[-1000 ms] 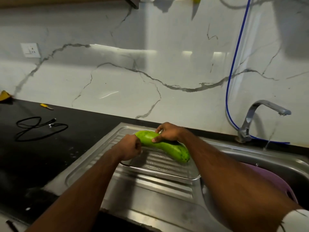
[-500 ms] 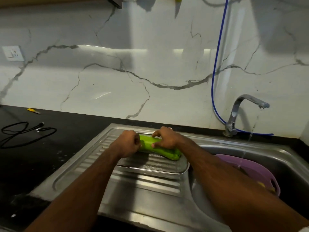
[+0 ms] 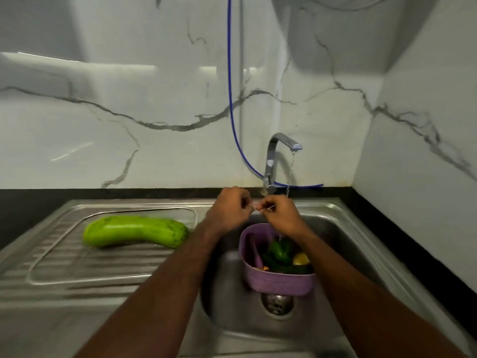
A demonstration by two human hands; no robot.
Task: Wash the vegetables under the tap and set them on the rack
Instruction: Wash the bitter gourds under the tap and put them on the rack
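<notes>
Water runs from the tap onto your right hand; left hand sits just beside it, both curled, seemingly empty. Gourd lies on the rack and could roll. Basket crowds the sink; mind its rim.

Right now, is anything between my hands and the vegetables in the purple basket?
Nothing visible. Both hands are under the tap, right above the basket, and the vegetables lie uncovered in its open top.
</notes>
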